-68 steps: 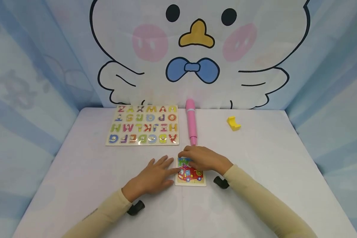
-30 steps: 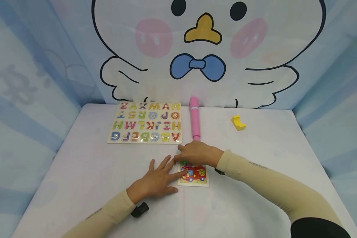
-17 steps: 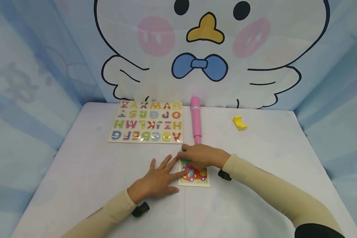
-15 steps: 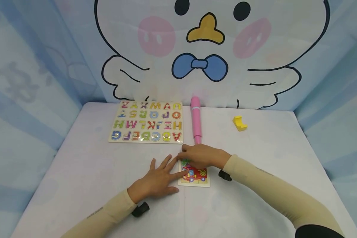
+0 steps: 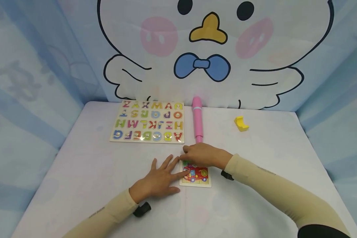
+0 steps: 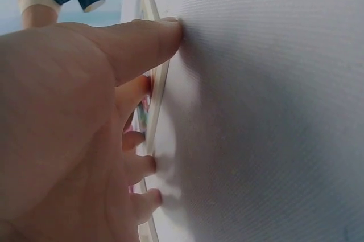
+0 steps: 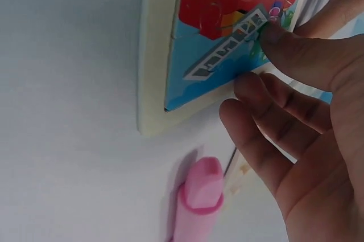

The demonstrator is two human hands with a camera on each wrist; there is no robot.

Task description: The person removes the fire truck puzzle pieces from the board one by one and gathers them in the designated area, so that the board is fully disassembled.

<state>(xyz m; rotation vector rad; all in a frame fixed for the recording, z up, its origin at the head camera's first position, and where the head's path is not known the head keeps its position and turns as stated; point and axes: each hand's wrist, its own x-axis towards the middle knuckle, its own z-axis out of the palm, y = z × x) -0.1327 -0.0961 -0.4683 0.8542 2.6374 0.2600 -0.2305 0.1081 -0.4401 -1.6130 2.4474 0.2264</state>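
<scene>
A small jigsaw puzzle (image 5: 195,178), a red fire engine picture in a pale frame, lies flat on the white table. My left hand (image 5: 156,183) is spread at its left side. One straight finger rests on the picture, and the left wrist view shows the thumb (image 6: 145,42) on the tablecloth. Across the far part of the puzzle, my right hand (image 5: 205,155) bends over and hides its top. In the right wrist view, that thumb (image 7: 301,54) presses the picture near the printed ladder, while curled fingers (image 7: 253,134) meet the frame's far edge.
An alphabet board (image 5: 147,122) with coloured letters lies at the back left. A pink pen-shaped thing (image 5: 197,119) lies just beyond my right hand. Further right is a yellow curved block (image 5: 241,124). Patterned curtains (image 5: 339,99) enclose the table's sides and back.
My right hand has shifted slightly over the puzzle's far edge and covers more of its top than at first. The left hand stays at the left side. The head view has drifted a little.
</scene>
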